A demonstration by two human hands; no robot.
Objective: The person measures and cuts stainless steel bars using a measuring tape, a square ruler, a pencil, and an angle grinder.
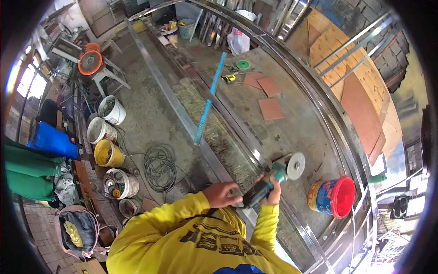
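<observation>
An angle grinder (258, 192) with a dark body, a green head and a pale round disc (296, 166) is held over the long metal bars, its disc pointing right. My left hand (222, 195) is closed at the rear end of the grinder. Wrapped round the grinder near its head is my right hand (274, 191). Beyond my hands, a blue strip (210, 98) lies across the metal bars (166, 91). A yellow tape measure (229, 79) rests on the floor beside the strip.
Right of the grinder stands a red-rimmed bucket (326, 197). Several buckets (109, 153) line the left side, near a coiled cable (159, 168). Reddish tiles (271, 109) and a green disc (243, 65) lie ahead. A long metal frame (335, 107) curves along the right.
</observation>
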